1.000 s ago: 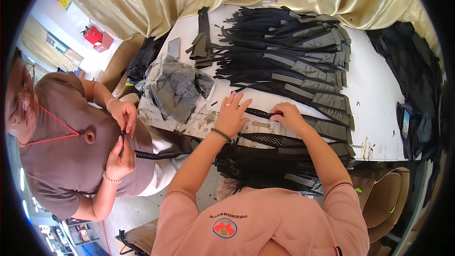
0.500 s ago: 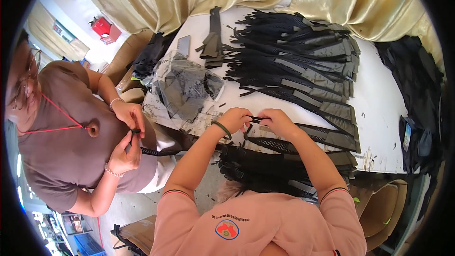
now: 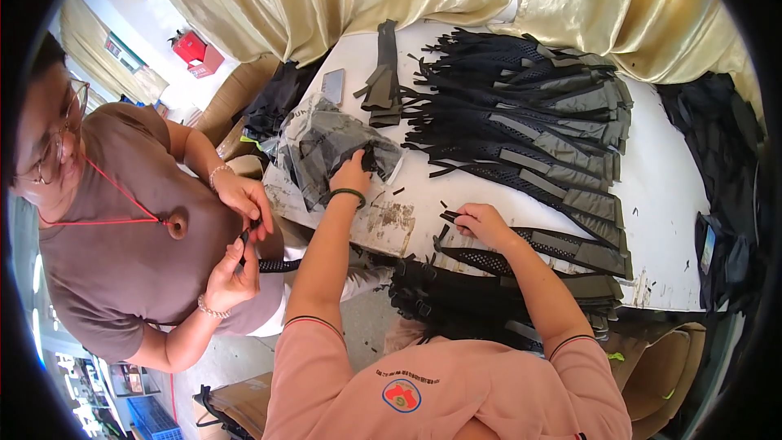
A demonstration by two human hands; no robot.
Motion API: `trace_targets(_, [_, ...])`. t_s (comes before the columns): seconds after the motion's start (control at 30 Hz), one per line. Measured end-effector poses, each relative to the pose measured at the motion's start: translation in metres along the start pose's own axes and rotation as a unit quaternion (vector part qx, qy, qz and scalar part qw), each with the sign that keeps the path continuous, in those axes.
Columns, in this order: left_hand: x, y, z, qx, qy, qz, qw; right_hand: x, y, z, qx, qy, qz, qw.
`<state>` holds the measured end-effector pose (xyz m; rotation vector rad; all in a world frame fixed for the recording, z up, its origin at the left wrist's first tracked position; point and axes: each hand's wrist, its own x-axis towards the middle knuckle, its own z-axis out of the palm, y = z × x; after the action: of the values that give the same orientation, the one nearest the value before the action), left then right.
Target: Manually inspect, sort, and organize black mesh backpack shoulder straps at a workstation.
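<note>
- Co-worker [image 3: 122,228], far left: a seated person in a brown shirt pinches a black strap piece [image 3: 273,263] between both hands, off the counter.
- Clear bag [image 3: 326,151], left part of the white counter [image 3: 668,195]: holds grey-black fabric pieces and lies open toward the wearer.
- Left hand [image 3: 352,173]: reaches to the bag mouth, fingers closed on a dark piece [image 3: 368,159] at the opening. A green band sits on the wrist.
- Right hand [image 3: 481,224]: rests on the counter near its front edge, fingertips pinched on the end of a black mesh strap [image 3: 529,238] lying flat before it.
- Finished-looking stock: a large fanned stack of straps [image 3: 529,106], black mesh with grey ends, fills the counter centre and right; this suggests much of the work is done.
- Remaining stock, by judgement: the bag is far from empty, and more dark pieces hang at the counter's front edge [image 3: 456,293].
</note>
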<state>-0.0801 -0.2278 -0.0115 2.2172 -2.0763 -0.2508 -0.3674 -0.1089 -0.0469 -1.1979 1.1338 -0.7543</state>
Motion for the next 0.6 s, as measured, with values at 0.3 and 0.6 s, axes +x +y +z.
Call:
trace_targets(0.3, [-0.009, -0.015, -0.005, 0.028, -0.035, 0.066, 0.997, -0.001, -0.003, -0.008, -0.043, -0.050, -0.031, 0.997])
trace_targets(0.6, [-0.007, -0.005, -0.001, 0.039, -0.035, 0.033, 0.998, 0.004, -0.013, 0.004, -0.355, -0.035, -0.129, 0.925])
